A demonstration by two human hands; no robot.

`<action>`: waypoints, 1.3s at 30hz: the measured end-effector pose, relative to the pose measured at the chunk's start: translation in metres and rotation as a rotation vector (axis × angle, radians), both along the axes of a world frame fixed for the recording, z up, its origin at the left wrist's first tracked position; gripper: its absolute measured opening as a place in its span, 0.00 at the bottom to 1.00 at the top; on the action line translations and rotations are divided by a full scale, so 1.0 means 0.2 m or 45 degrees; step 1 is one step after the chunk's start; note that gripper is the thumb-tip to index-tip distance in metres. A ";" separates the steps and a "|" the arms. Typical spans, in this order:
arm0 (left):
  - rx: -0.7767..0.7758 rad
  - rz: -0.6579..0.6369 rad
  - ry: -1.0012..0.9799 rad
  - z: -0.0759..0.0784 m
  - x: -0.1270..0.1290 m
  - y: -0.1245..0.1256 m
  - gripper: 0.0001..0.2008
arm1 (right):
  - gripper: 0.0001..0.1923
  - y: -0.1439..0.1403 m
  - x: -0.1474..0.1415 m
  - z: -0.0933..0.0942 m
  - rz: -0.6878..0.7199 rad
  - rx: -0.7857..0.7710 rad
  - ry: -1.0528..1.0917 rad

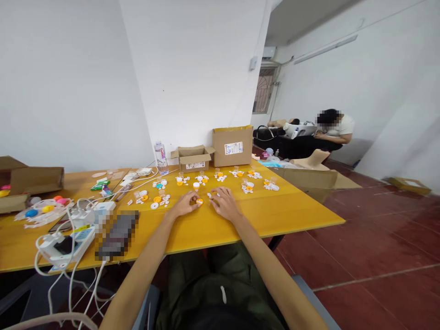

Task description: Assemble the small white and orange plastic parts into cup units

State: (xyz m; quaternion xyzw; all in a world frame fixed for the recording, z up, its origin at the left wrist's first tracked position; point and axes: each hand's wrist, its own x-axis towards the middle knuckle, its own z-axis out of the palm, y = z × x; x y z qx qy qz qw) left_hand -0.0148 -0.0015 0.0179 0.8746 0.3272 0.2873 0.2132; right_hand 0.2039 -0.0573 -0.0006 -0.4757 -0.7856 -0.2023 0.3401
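— Hands are working at the middle of the yellow table [292, 215], aren't they?

— Yes. The left hand [184, 205] is curling around a small orange cap [199, 201], fingertips pinching it against the tabletop. The right hand [225, 203] is lying just beside it, fingers loosely spread and touching small white pieces [209, 195]; whether it is gripping one, I cannot tell.

— Which step would you say is going on?

— Judging by the pose, a small part is being put together or picked out, roughly midway between the near and far edges. The next move is probably calling for a fine two-handed pinch, since the parts are tiny, smooth plastic.

— And around them?

— Little sets of round orange and white pieces [220, 175] are lying in rows toward the far edge, in front of two cardboard boxes [232, 145] and a clear water bottle [160, 156]. White cables [72, 215] and a power strip [67, 245] are crowding the left near corner. Another person [332, 130] is sitting well apart, across the red floor.
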 end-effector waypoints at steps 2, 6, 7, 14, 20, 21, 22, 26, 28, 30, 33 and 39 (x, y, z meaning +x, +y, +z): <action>-0.002 0.001 -0.001 0.00 0.00 0.00 0.07 | 0.08 -0.02 0.00 0.01 0.060 -0.021 -0.067; -0.015 0.007 -0.012 0.01 0.01 0.00 0.07 | 0.08 -0.04 0.00 0.02 0.124 -0.044 -0.198; -0.017 0.010 -0.014 0.01 0.01 0.00 0.07 | 0.09 -0.04 0.00 0.02 0.128 -0.046 -0.232; -0.016 0.020 0.005 0.00 0.01 0.00 0.09 | 0.11 -0.01 -0.01 0.01 0.123 -0.054 -0.369; -0.004 -0.002 -0.007 0.00 0.01 0.00 0.09 | 0.11 0.04 -0.07 0.00 0.120 -0.056 -0.136; -0.004 -0.005 -0.012 0.00 0.01 0.00 0.09 | 0.11 0.05 -0.08 0.00 0.120 -0.060 -0.094; -0.005 -0.007 -0.015 0.00 0.01 0.01 0.09 | 0.11 0.06 -0.10 0.00 0.125 -0.067 -0.062; -0.004 -0.012 -0.005 -0.01 0.02 0.01 0.11 | 0.11 0.09 -0.13 0.02 0.178 -0.109 -0.028; -0.002 -0.014 0.001 -0.01 0.02 0.01 0.11 | 0.11 0.09 -0.13 0.03 0.203 -0.125 -0.034; 0.000 -0.020 0.008 0.00 0.02 0.01 0.12 | 0.11 0.08 -0.13 0.04 0.215 -0.136 -0.041; 0.010 -0.037 0.015 0.00 0.02 0.01 0.11 | 0.11 0.08 -0.14 0.04 0.224 -0.145 -0.060; 0.022 -0.041 0.011 -0.01 0.02 0.02 0.07 | 0.11 0.08 -0.14 0.04 0.222 -0.147 -0.085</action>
